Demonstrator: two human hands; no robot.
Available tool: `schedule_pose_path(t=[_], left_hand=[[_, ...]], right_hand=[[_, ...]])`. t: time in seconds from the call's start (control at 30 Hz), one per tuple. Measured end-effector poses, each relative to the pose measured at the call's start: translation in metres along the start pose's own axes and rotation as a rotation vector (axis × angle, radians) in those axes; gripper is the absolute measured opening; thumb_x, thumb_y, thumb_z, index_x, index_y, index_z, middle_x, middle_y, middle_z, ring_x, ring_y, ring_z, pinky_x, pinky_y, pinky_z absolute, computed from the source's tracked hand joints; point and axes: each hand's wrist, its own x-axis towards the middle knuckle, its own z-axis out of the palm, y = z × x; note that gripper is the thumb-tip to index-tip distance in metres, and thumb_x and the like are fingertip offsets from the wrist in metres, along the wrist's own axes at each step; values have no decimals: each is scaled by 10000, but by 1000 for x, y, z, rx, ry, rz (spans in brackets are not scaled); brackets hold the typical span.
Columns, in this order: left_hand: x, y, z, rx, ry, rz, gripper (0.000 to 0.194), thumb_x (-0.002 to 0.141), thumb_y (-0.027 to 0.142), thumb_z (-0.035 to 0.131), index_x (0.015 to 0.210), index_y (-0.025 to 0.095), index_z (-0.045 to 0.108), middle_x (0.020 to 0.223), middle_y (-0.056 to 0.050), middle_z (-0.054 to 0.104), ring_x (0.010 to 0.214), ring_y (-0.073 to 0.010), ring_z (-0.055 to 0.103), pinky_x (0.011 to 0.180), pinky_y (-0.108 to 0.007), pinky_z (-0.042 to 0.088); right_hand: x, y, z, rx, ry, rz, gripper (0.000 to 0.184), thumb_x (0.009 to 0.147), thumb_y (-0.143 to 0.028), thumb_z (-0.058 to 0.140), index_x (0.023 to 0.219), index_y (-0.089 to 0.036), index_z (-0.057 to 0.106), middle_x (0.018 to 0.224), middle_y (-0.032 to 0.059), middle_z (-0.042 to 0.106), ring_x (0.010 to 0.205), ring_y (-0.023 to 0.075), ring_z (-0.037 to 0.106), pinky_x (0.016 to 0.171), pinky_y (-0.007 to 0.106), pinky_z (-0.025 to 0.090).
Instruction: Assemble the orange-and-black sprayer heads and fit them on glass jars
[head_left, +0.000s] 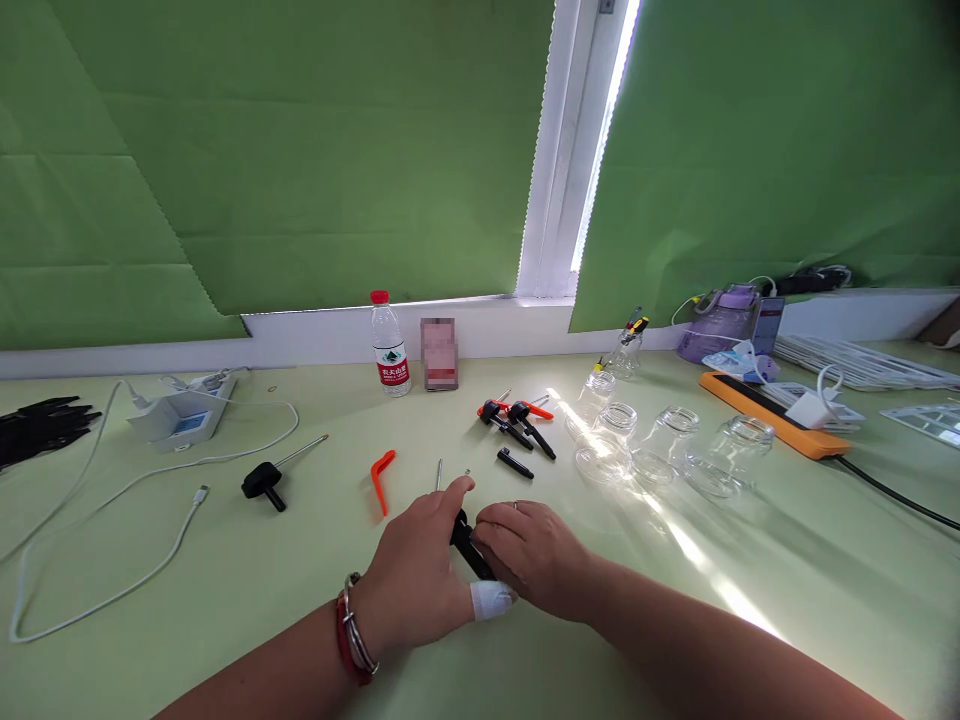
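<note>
My left hand (pixel 416 565), with white tape round a digit, curls about a black plastic piece (pixel 472 550) low on the table. A thin metal rod (pixel 439 475) shows just beyond this hand. My right hand (pixel 536 555) is closed against the other side of the same black piece, so its fingertips and part of the piece are hidden. Close by on the table lie a bent orange part (pixel 382 480) and a short black stick-like part (pixel 515 463). Farther left sits a black-headed piece (pixel 262 482) with a metal rod and a short handle.
Several black and orange pieces (pixel 517 418) lie together beyond my hands. Several clear glass jars (pixel 667 440) stand to the right, near an orange power strip (pixel 780 415). A water bottle (pixel 390 350) stands at the back; a white cable (pixel 161 578) loops across the left.
</note>
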Motion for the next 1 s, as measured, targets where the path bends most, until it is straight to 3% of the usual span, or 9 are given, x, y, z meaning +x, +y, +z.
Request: schedule_pose_path(t=[0.2,0.73,0.87,1.0], left_hand=[[1,-1,0,3,-9,-4,940,586,588,660,1370,187,332,1189,-127,569,1045,-297,557,876,-441,465],[1,-7,3,55,-3,45,970,575,641,648,1365,191,310,1205,-153,539,1073,-323,529,874,-455,456],[1,-11,5,57,25,82,962,581,629,652,1366,192,304,1224,-157,521,1096,-327,513,889,-467,449],[2,-9,5,77,49,93,961,582,635,648,1360,179,315,1215,-164,519,1095,-334,508,887,-484,449]], right_hand=[[-2,3,2,-3,-20,-10,165,889,-94,398,925,-145,551,814,56,620,670,130,548,586,263,366],[4,4,2,334,77,172,163,917,-200,422,855,-173,569,775,50,621,679,132,544,602,244,441],[4,4,1,451,58,263,129,888,-202,472,833,-178,586,775,42,616,678,130,540,613,244,445],[5,2,-1,608,16,441,145,868,-250,513,781,-178,605,753,29,604,667,124,525,613,242,427]])
